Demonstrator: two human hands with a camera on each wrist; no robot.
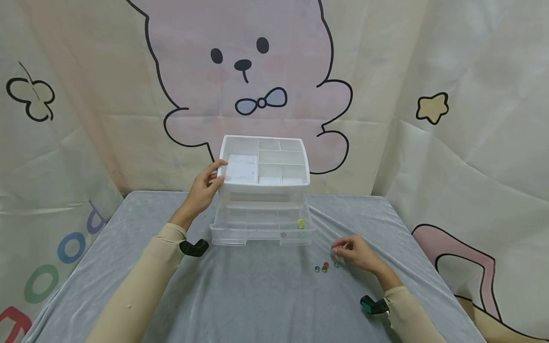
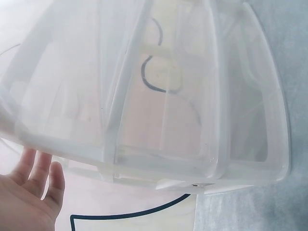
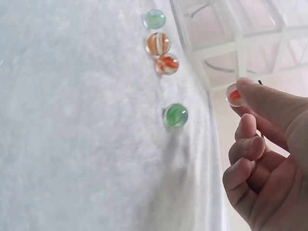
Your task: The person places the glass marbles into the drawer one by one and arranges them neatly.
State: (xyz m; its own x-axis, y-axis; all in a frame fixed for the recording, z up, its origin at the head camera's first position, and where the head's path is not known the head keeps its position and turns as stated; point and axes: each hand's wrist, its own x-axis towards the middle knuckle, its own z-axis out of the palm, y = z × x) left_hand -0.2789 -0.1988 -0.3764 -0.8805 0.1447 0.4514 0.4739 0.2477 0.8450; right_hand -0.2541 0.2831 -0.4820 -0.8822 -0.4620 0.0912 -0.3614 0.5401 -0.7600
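A storage box (image 1: 263, 185) with a white divided top tray stands on the table, its clear lower drawer (image 1: 261, 234) pulled forward. My left hand (image 1: 205, 187) grips the tray's left rim; in the left wrist view its fingertips (image 2: 56, 173) meet the box's edge. Between thumb and index finger, my right hand (image 1: 357, 251) pinches a clear marble (image 3: 235, 96) with an orange swirl, right of the drawer. Below that hand lie a green marble (image 3: 175, 115), two orange-swirled marbles, one of them (image 3: 158, 44) striped with white, and a pale green marble (image 3: 154, 19).
Small yellow-green pieces (image 1: 300, 223) lie at the drawer's right end. Grey cloth (image 1: 240, 295) covers the table, with wrinkles on the right. A printed curtain (image 1: 377, 62) hangs behind and along both sides.
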